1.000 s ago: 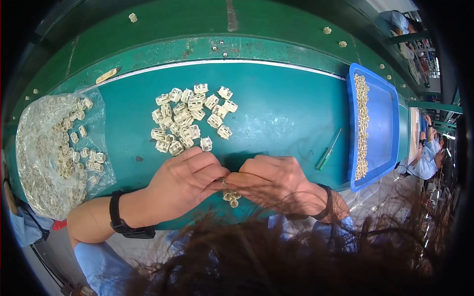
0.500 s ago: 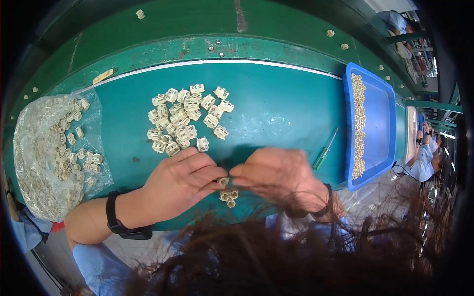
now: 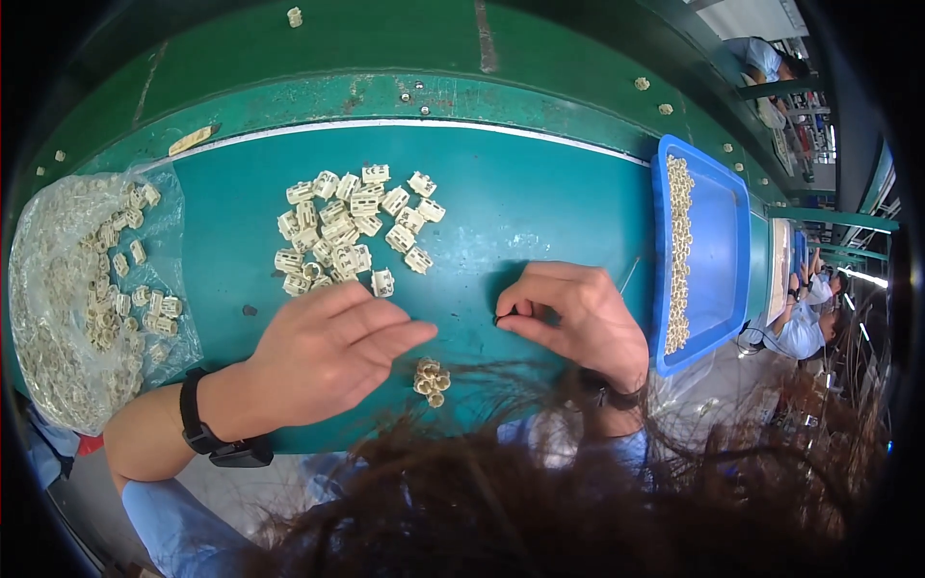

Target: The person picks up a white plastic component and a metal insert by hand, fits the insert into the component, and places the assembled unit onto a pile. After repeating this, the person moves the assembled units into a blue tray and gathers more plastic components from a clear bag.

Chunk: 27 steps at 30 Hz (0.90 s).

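My left hand (image 3: 332, 347) is over the green mat (image 3: 540, 183), its fingers stretched out and no part visible in them. Just below its fingertips stands a small cluster of cream plastic ring-shaped parts (image 3: 431, 380), their round openings facing up. My right hand (image 3: 583, 323) is closed in a pinch, thumb against forefinger, on a small dark piece (image 3: 500, 320) too small to identify. Beyond my left hand lies a loose pile of cream slotted plastic parts (image 3: 337, 226).
A clear plastic bag (image 3: 72, 308) full of cream parts lies at the left. On the right, a blue tray (image 3: 708, 352) holds a column of them along its left side. A screwdriver shaft (image 3: 630, 275) shows beyond my right hand. Stray parts (image 3: 294, 17) dot the far green surface.
The cream part that my left fingers held has left them, and the cluster looks larger. My hands have drawn apart, and a dark piece now shows in my right fingertips.
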Available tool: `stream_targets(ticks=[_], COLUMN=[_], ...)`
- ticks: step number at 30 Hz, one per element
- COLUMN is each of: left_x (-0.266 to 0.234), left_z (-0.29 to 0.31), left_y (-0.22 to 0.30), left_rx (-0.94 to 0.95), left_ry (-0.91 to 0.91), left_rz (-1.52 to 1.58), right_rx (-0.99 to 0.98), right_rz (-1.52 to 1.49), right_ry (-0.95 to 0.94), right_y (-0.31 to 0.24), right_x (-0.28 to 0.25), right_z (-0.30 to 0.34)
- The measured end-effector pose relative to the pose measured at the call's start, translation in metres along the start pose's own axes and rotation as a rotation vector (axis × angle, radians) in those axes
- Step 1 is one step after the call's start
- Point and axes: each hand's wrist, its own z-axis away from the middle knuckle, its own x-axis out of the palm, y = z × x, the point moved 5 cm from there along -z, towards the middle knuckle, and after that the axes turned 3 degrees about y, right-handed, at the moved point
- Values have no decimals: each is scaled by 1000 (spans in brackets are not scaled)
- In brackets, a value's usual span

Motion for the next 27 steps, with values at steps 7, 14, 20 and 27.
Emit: stream_targets(ticks=[7, 14, 20, 27], left_x=[-14, -10, -12, -12], left_z=[-8, -1, -2, -2], left_y=[0, -6, -5, -4], left_rx=[-20, -55, -67, -15], left_ry=[215, 141, 111, 105], left_rz=[-400, -469, -468, -425], right_rx=[38, 53, -41, 100], right_rz=[-120, -249, -224, -186], right_ry=[-58, -55, -32, -27], right_y=[-1, -4, -5, -8], right_x=[2, 8, 18, 8], right_z=[0, -2, -3, -3])
